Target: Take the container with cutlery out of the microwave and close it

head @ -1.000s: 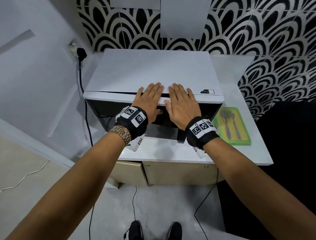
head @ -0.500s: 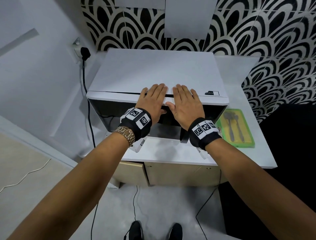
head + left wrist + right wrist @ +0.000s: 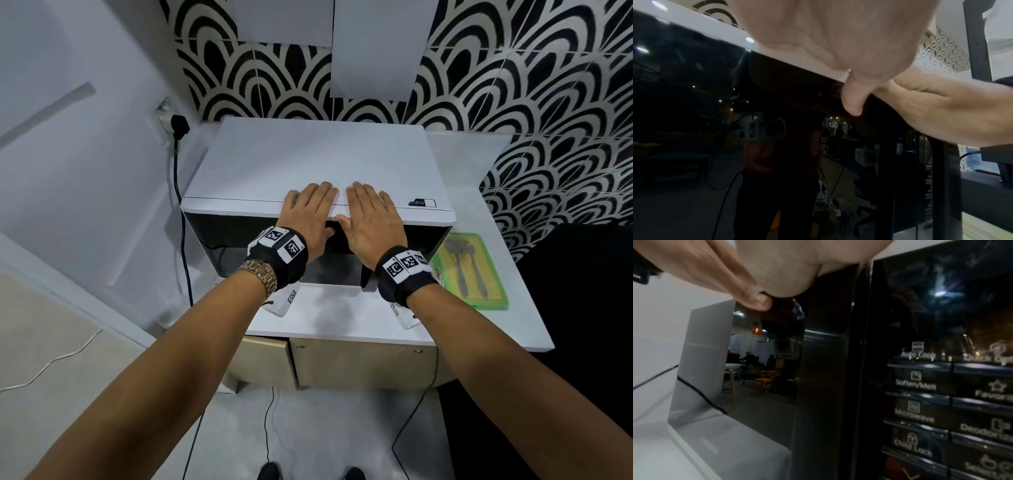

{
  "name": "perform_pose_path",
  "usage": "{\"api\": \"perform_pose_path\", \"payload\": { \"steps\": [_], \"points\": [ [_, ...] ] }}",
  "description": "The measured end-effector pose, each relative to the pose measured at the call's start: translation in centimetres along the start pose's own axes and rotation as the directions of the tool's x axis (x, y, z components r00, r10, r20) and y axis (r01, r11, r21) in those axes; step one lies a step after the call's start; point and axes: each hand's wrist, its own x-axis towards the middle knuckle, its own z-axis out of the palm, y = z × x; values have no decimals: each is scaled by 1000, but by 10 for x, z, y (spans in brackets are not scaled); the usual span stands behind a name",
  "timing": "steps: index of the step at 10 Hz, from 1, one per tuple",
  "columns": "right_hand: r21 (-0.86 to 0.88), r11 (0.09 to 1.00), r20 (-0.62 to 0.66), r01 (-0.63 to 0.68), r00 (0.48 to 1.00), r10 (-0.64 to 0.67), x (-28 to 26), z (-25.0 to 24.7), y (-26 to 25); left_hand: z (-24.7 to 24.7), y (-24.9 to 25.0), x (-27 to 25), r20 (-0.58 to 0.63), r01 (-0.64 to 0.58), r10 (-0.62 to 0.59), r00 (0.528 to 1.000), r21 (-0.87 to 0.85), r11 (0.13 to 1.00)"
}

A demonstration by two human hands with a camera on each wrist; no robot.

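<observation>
The white microwave (image 3: 318, 164) stands on the counter with its dark glass door (image 3: 233, 246) flush against the body. My left hand (image 3: 310, 214) and right hand (image 3: 371, 216) lie side by side, palms down, fingers straight over the microwave's top front edge; the thumbs hang over the dark door. The wrist views show the left hand (image 3: 838, 40) and right hand (image 3: 777, 272) pressed against that edge, holding nothing. The green container (image 3: 469, 270) with a spoon and fork (image 3: 460, 263) lies on the counter to the right of the microwave.
White counter (image 3: 342, 318) above beige cabinet doors. A black plug and cord (image 3: 180, 164) run down the left wall. The control panel (image 3: 941, 402) with labelled buttons is on the microwave's right side. Patterned black-and-white tiles back the counter. Cables trail on the floor.
Both hands have slid slightly further onto the microwave top; the view has shifted a little. Door and container have not moved.
</observation>
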Motion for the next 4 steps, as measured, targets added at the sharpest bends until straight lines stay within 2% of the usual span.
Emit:
{"api": "perform_pose_path", "payload": {
  "steps": [2, 3, 4],
  "points": [
    [129, 992, 103, -12, 995, -1, 1, -16, 5, -18, -7, -2, 130, 2, 25, 991, -205, 979],
    [245, 969, 143, -43, 990, 8, 1, -29, 6, -27, -3, -1, 194, 62, 0, 981, -314, 947],
    [258, 960, 175, -106, 983, 61, 6, -42, 7, -36, -6, 1, 208, 100, -29, 978, -336, 937]
  ]
}}
